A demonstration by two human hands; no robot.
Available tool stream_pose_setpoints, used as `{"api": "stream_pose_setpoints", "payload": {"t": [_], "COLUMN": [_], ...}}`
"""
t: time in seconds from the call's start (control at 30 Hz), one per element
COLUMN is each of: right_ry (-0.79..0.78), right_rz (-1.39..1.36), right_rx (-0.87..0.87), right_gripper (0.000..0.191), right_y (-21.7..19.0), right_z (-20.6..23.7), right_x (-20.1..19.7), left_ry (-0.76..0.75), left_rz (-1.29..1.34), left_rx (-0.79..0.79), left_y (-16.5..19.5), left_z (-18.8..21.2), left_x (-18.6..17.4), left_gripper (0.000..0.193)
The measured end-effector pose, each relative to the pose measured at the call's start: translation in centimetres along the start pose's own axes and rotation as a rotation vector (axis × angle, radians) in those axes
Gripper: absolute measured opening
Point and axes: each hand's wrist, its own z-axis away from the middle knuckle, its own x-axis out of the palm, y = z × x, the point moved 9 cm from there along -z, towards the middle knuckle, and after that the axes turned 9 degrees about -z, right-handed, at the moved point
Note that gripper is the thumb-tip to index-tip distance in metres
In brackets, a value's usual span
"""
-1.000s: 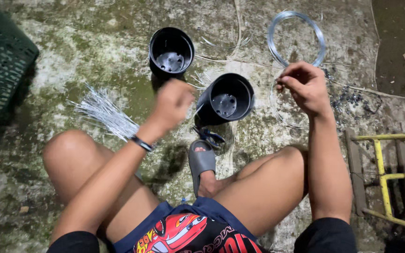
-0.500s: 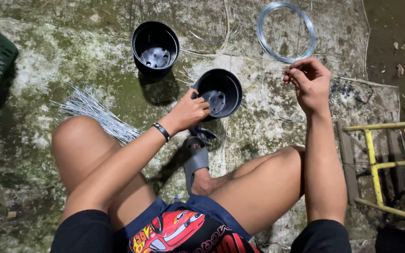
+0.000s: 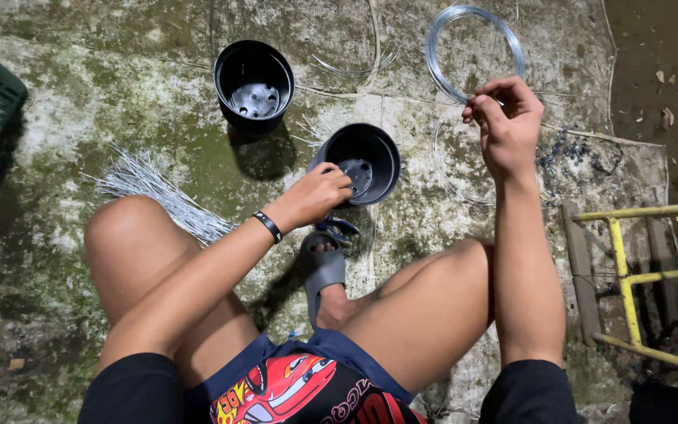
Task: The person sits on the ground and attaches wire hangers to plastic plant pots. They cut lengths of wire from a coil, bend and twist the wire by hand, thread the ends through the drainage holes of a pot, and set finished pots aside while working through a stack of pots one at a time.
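Gripping the rim of a light, stiff black plastic pot [image 3: 362, 163] lying tilted on the concrete floor [image 3: 80, 102], the left hand [image 3: 317, 194] curls its fingers on it; right hand [image 3: 504, 122] fingers pinch thin springy wire, near a wire coil [image 3: 441, 39]

- The scene is lit by one hard, bright source near the camera; the mossy concrete floor [image 3: 103, 102] is washed pale at its middle.
- The floor's far right edge is left dim.
- A dense shadow is cast towards the viewer by the upright black plastic pot [image 3: 253, 85].
- Focus is held sharp throughout; no blur is seen.
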Motion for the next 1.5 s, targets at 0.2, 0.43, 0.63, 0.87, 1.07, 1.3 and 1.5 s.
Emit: {"api": "stream_pose_setpoints", "payload": {"t": [0.2, 0.43, 0.63, 0.87, 1.07, 1.3, 1.5], "right_ry": [-0.037, -0.084, -0.077, -0.095, -0.103, -0.15, -0.268], "right_rz": [0.068, 0.029, 0.014, 0.02, -0.027, -0.037, -0.095], "right_rx": [-0.006, -0.018, -0.001, -0.016, -0.03, -0.082, -0.098], "right_gripper": [0.008, 0.007, 0.007, 0.007, 0.007, 0.008, 0.007], "right_y": [-0.1, 0.1, 0.8, 1.2, 0.9, -0.7, -0.6], "right_z": [-0.7, -1.5, -2.1, -2.5, -2.5, -3.3, -4.1], "right_x": [2.3, 4.2, 4.6, 5.1, 6.4, 10.7, 17.5], "left_ry": [0.013, -0.06, -0.078, -0.017, 0.22, 0.276, 0.252], "left_rz": [-0.012, 0.078, 0.219, -0.109, -0.156, -0.179, -0.273], "left_rx": [-0.043, -0.068, -0.108, -0.04, 0.012, 0.096, 0.004], "left_y": [-0.6, -1.1, -2.0, -0.6, 1.6, 4.7, 5.3], "left_z": [0.3, -0.2, -0.8, -0.5, -1.4, 2.5, 6.8], "left_x": [-0.8, -0.9, -1.1, -1.2, -4.6, -11.6, -15.9], "left_gripper": [0.016, 0.014, 0.005, 0.007, 0.01, 0.016, 0.022]}}
